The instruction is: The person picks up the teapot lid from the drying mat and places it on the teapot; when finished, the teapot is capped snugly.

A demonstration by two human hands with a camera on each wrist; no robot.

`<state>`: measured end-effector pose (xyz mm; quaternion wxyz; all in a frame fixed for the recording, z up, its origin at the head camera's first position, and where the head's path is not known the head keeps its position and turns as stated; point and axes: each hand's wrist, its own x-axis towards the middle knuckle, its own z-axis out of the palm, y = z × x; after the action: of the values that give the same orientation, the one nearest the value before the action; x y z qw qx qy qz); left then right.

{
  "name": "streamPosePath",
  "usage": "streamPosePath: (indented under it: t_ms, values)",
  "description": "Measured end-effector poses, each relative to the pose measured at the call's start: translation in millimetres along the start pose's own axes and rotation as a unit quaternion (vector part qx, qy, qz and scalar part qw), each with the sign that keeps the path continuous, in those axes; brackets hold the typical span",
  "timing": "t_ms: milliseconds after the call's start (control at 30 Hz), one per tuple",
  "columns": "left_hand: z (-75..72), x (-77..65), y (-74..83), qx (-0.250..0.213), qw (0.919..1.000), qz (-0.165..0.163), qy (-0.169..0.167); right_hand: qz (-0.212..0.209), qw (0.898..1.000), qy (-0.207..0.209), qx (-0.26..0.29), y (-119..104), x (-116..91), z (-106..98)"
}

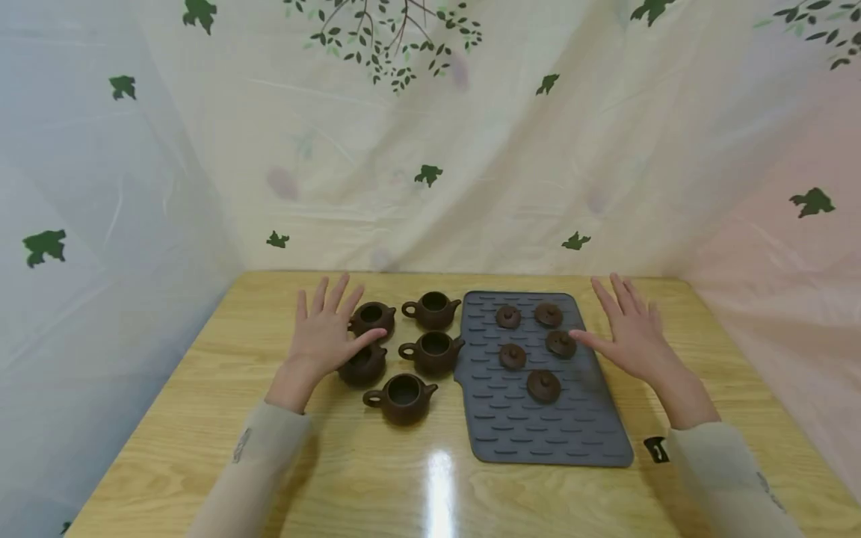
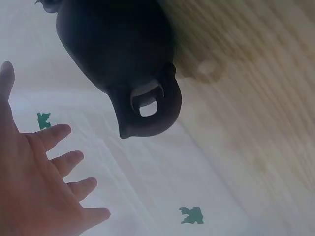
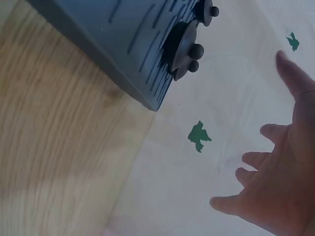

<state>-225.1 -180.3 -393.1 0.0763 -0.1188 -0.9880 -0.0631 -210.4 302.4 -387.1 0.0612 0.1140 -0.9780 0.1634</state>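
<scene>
Several small dark brown teapots without lids stand upright on the table, among them a front teapot [image 1: 401, 411], a middle teapot [image 1: 436, 364] and a back teapot [image 1: 433, 320]. My left hand [image 1: 323, 340], fingers spread and holding nothing, overlaps the two leftmost pots in the head view. One pot's looped handle [image 2: 147, 129] shows beside that hand in the left wrist view. Several matching round lids, including a front lid [image 1: 543, 386], lie knob up on a grey ridged mat [image 1: 551, 441]. My right hand [image 1: 635, 344] is spread, holding nothing, at the mat's right edge, its thumb overlapping a lid [image 1: 560, 344].
The wooden table [image 1: 363, 493] ends at the back against a pale curtain [image 1: 417, 217] printed with green leaves. A small black object [image 1: 655, 449] lies beside the right sleeve, off the mat's front right corner.
</scene>
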Motion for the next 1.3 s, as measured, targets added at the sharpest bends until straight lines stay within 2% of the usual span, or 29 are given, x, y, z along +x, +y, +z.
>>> streamPosePath:
  t_ms: [200,367,733,1033,1300]
  values:
    - [-4.8,-12.6,4.7,-0.005,0.9992,0.033,0.019,-0.023,1.0,-0.011,0.006,-4,-4,0]
    - [-5.3,-23.8,5.0,-0.015,0.9987,0.044,0.019,-0.027,0.999,-0.022,0.004,-9,-6,2]
    - [0.1,-27.3,3.8,-0.03,0.9978,0.059,0.013,-0.035,0.999,-0.033,0.015,-14,-6,10]
    - [-0.4,-32.5,13.4,-0.107,0.9916,0.07,0.019,-0.031,0.998,-0.053,0.027,-18,-7,14]
    - [1.9,-40.3,19.7,-0.18,0.982,0.056,-0.002,-0.043,0.997,-0.048,0.039,-18,-7,22]
